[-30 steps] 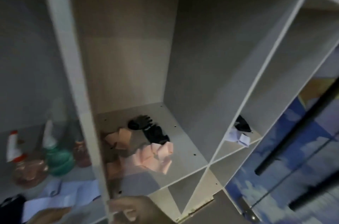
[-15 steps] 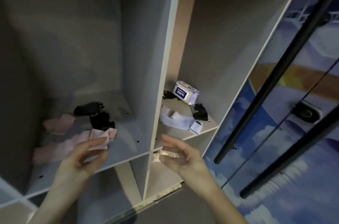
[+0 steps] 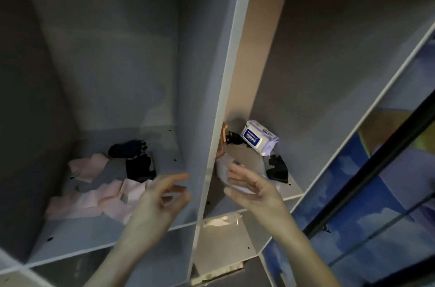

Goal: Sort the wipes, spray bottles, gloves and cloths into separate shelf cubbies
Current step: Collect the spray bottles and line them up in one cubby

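Two bare forearms rise from below the upright shelf divider [image 3: 221, 122], one on each side of it. No sleeve, watch, ring or glove shows on either. The left hand [image 3: 162, 197] and right hand [image 3: 253, 190] are slim, with long fingers and short, unpainted nails.

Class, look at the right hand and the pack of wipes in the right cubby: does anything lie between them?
Yes. The right hand is at the cubby's front edge, and the pack of wipes lies near the back. Between them a white cloth lies on the shelf under the fingers, and a black glove lies just to the right of that line.
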`<action>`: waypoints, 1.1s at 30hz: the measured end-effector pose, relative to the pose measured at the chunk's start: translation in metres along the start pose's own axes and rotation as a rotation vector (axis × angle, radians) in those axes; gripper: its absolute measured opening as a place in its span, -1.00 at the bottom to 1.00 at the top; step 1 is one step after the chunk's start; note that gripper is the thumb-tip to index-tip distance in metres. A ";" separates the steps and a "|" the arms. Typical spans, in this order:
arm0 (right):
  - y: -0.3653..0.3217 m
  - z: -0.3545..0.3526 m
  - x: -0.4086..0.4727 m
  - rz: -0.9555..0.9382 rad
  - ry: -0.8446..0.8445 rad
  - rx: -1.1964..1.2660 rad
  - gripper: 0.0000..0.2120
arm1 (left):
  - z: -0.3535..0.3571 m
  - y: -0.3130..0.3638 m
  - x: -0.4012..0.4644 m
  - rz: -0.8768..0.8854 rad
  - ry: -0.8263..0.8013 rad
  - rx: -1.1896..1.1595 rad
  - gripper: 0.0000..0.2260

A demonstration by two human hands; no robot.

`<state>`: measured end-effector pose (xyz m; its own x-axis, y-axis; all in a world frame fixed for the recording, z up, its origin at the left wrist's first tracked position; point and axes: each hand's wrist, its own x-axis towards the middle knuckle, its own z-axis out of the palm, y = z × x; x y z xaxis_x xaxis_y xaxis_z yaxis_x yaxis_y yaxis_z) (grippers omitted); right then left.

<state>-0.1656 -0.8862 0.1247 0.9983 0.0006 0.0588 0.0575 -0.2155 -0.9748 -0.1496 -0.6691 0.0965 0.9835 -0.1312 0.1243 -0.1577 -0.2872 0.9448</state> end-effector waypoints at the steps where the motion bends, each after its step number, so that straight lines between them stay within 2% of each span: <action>1: 0.000 -0.008 0.007 0.007 0.007 -0.006 -0.55 | 0.012 0.005 0.006 -0.001 -0.020 -0.002 -0.70; 4: 0.003 -0.032 0.028 0.022 0.041 -0.046 -0.57 | 0.055 0.024 0.021 0.015 -0.112 -0.043 -0.83; 8: 0.012 -0.063 0.075 0.078 0.039 -0.071 -0.58 | 0.113 0.035 0.053 -0.004 -0.149 -0.115 -0.72; 11: 0.019 -0.080 0.122 0.104 0.031 -0.090 -0.64 | 0.140 0.038 0.087 -0.083 -0.045 -0.214 -0.65; 13: 0.027 -0.084 0.156 0.111 0.040 -0.133 -0.78 | 0.151 0.034 0.109 -0.161 0.065 -0.203 -0.69; 15: 0.035 -0.085 0.190 0.090 0.023 -0.206 -0.84 | 0.157 0.028 0.128 -0.229 0.184 -0.188 -0.69; 19: 0.054 -0.071 0.251 0.050 -0.128 -0.342 -0.93 | 0.165 0.019 0.152 -0.324 0.334 -0.227 -0.63; 21: 0.074 -0.059 0.282 -0.008 -0.134 -0.450 -0.76 | 0.168 0.015 0.159 -0.358 0.414 -0.250 -0.69; 23: 0.092 -0.044 0.304 0.013 -0.132 -0.566 -0.66 | 0.169 0.008 0.166 -0.400 0.422 -0.226 -0.73; 26: 0.103 -0.030 0.317 0.039 -0.071 -0.734 -0.62 | 0.160 0.003 0.173 -0.385 0.440 -0.211 -0.63; 29: 0.109 -0.037 0.319 0.065 -0.010 -0.740 -0.72 | 0.156 0.000 0.176 -0.357 0.449 -0.177 -0.55; 31: 0.119 -0.051 0.323 0.011 -0.042 -0.809 -0.77 | 0.158 -0.003 0.181 -0.376 0.464 -0.151 -0.53; 33: 0.120 -0.068 0.323 -0.112 -0.098 -0.745 -0.85 | 0.160 -0.001 0.186 -0.365 0.454 -0.114 -0.56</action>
<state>0.1630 -0.9781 0.0416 0.9854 0.1410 0.0956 0.1703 -0.8112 -0.5594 0.0189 -0.8452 0.0701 0.9155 0.3834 -0.1217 0.1842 -0.1307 0.9742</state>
